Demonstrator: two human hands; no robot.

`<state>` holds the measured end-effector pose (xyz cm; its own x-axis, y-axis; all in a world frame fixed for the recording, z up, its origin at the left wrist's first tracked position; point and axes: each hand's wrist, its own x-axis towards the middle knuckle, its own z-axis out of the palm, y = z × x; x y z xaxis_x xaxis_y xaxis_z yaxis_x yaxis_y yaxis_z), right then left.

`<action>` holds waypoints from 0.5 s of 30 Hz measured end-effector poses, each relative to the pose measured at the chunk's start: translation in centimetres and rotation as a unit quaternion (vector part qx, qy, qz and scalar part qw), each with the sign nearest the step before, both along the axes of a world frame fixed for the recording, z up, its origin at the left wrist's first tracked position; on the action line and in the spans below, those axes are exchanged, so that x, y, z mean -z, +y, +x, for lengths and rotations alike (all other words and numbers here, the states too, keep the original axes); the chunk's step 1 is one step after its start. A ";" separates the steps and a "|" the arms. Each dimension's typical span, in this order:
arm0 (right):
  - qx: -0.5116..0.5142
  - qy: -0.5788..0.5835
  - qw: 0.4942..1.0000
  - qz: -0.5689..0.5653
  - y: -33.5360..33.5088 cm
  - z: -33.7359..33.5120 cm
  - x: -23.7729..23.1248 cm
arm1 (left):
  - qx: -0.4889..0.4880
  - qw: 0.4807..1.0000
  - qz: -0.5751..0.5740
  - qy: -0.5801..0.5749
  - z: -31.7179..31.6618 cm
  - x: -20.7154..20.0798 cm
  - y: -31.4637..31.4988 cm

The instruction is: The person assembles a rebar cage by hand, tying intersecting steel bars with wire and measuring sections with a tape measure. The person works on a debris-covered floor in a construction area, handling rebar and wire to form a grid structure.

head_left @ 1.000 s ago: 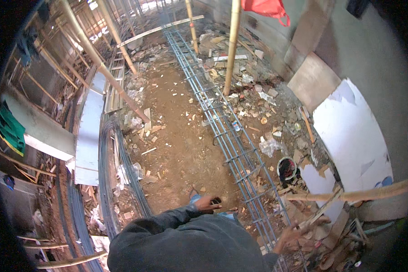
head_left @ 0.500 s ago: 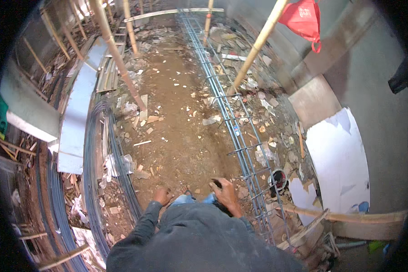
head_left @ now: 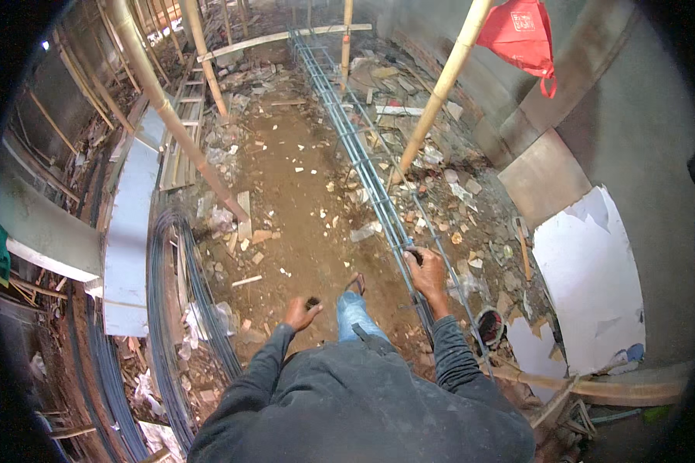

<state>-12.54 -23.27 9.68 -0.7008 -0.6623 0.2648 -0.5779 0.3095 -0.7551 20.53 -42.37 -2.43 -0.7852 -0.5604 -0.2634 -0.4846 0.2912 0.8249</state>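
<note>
A long rebar cage (head_left: 353, 147) with cross ties runs from the far middle down along my right side. My right hand (head_left: 427, 276) is over its near part, the fingers curled around a dark spot beside the bars. Whether it grips a bar or a small item, I cannot tell. My left hand (head_left: 302, 313) hangs in front of my body above the dirt, its fingers curled in. A dark patch shows between thumb and fingers, too small to name. One sandalled foot (head_left: 355, 284) is forward on the dirt.
Bamboo poles (head_left: 445, 89) stand on both sides. Bent bundles of rebar (head_left: 158, 309) and a pale long board (head_left: 128, 231) lie at left. At right are a red bag (head_left: 521, 37), a torn white sheet (head_left: 591, 282) and a bucket (head_left: 489, 326). Rubble litters the ground.
My right hand has moved forward and right, from near my waist to the rebar cage. My left hand has shifted slightly forward and right. One foot has come into view ahead of me.
</note>
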 end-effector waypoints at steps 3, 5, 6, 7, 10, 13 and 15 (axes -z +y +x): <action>0.044 0.004 0.998 0.054 -4.7 -5.8 1.7 | -0.028 0.996 -0.070 0.045 -8.8 -0.8 -6.6; 0.048 -0.007 0.996 0.075 -7.8 -10.2 2.6 | -0.050 0.993 -0.059 0.091 -14.7 -1.2 -10.7; 0.041 -0.001 0.998 0.055 -8.9 -11.8 3.0 | -0.066 0.992 -0.060 0.086 -17.5 -1.4 -12.3; 0.046 -0.013 0.998 0.049 -10.3 -13.6 3.1 | -0.073 0.990 -0.052 0.108 -20.1 -1.6 -13.8; 0.047 -0.007 0.998 0.047 -15.3 -18.5 2.9 | -0.103 0.985 -0.020 0.140 -26.8 -2.1 -18.0; 0.053 -0.043 0.997 0.046 -20.2 -22.6 2.9 | -0.193 0.965 0.095 0.151 -31.7 -1.4 -21.6; 0.045 -0.003 0.998 0.053 -23.6 -25.0 3.6 | -0.217 0.953 0.175 0.121 -34.5 0.0 -24.6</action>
<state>-37.55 -46.88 6.10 -0.7603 -0.6204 0.1924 -0.5399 0.4388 -0.7183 -13.94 -66.92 -2.41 -0.5611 -0.7567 -0.3354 -0.2806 -0.2073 0.9372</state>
